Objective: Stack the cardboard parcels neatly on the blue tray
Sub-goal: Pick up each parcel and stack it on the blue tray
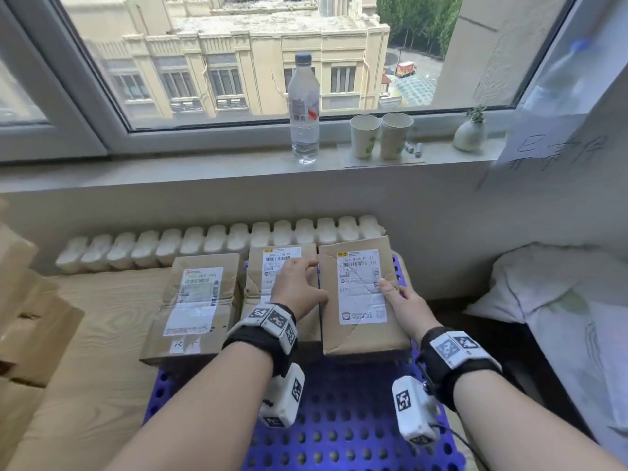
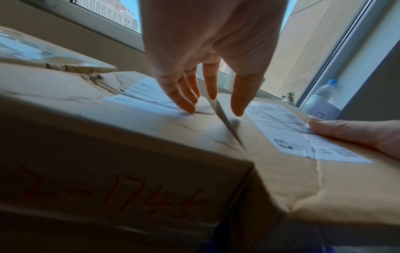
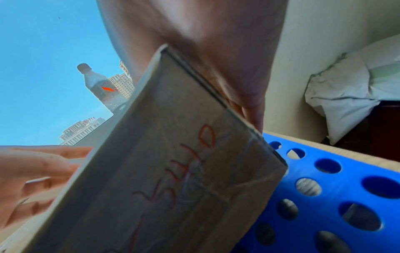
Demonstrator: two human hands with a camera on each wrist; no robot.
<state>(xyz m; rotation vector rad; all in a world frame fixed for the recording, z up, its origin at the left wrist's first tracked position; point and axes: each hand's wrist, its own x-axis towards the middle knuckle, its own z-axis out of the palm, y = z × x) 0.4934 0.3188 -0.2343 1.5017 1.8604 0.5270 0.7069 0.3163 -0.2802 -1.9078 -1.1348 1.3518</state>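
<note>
Three brown cardboard parcels with white labels stand side by side across the far end of the blue perforated tray [image 1: 339, 419]. The left parcel [image 1: 193, 300] hangs partly over the tray's left edge. My left hand [image 1: 299, 283] lies on the middle parcel [image 1: 272, 263], fingers straight, fingertips at the seam with the right parcel [image 1: 360, 300]. My right hand [image 1: 404, 300] grips the right parcel, thumb on its label and fingers down its right side. In the right wrist view this parcel [image 3: 173, 171] shows red handwriting on its side, above the tray [image 3: 324, 188].
The tray lies on a wooden surface [image 1: 102, 317] in front of a white radiator [image 1: 221, 243]. More cardboard boxes [image 1: 23, 300] are piled at the left and bedding [image 1: 550, 283] lies at the right. A water bottle [image 1: 304, 107], two paper cups [image 1: 365, 136] and a small vase [image 1: 470, 134] stand on the sill.
</note>
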